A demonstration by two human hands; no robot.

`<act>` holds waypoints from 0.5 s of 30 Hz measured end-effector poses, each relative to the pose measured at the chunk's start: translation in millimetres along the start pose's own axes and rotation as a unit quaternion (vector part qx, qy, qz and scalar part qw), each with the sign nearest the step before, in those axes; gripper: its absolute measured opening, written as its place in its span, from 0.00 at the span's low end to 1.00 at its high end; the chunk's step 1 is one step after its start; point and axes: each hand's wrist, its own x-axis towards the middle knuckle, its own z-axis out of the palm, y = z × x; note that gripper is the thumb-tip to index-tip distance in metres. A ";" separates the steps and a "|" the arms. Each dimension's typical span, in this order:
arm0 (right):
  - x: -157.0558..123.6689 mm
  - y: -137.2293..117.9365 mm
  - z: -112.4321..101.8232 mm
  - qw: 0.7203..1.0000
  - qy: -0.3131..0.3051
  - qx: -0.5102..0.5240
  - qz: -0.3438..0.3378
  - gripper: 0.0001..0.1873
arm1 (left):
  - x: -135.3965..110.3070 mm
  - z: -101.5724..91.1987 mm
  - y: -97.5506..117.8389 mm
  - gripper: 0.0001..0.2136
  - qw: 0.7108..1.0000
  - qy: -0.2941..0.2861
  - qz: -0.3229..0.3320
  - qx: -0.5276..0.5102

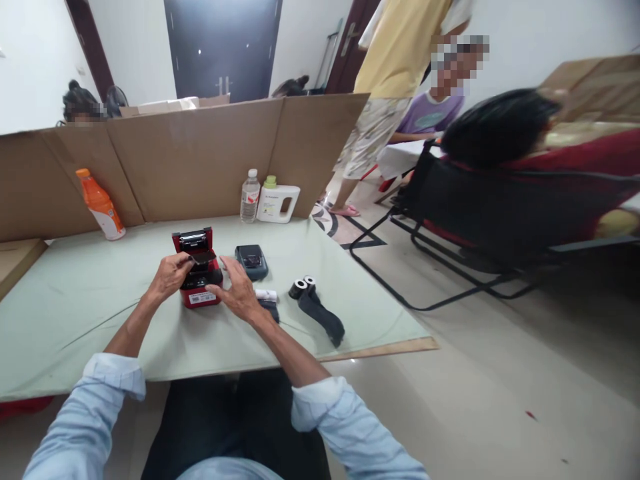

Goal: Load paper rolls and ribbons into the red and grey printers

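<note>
A small red and black label printer [201,297] stands on the table with its lid [193,240] raised toward the back. At its left side my left hand [171,275] is closed, thumb and fingertips pinching a thin dark strip [203,257] over the opening; its exact kind is unclear. My right hand [239,288] is open at the printer's right side, fingers apart and the thumb by the front right corner. Right of the printer lies a dark grey handheld device [252,261]. A white roll [266,295] lies partly behind my right hand.
Two small rolls [299,287] with a dark ribbon [323,319] trailing off lie on the right. An orange bottle [100,203], a clear bottle [250,197] and a white jug [277,203] stand before a cardboard screen [200,160]. People and a folding chair [495,217] are beyond.
</note>
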 end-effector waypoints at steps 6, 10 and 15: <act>67.2 -18.9 -14.4 0.998 -0.052 0.017 -0.016 0.26 | 16.8 3.6 2.4 0.10 0.999 -0.014 -0.018 -0.040; 87.6 -23.5 -13.5 0.994 -0.105 0.011 0.027 0.15 | 16.4 5.5 -3.1 0.11 0.998 -0.027 -0.024 -0.051; 102.0 -34.0 -20.0 0.993 -0.107 0.039 0.010 0.13 | 19.6 7.2 -16.2 0.19 0.995 -0.050 -0.035 -0.077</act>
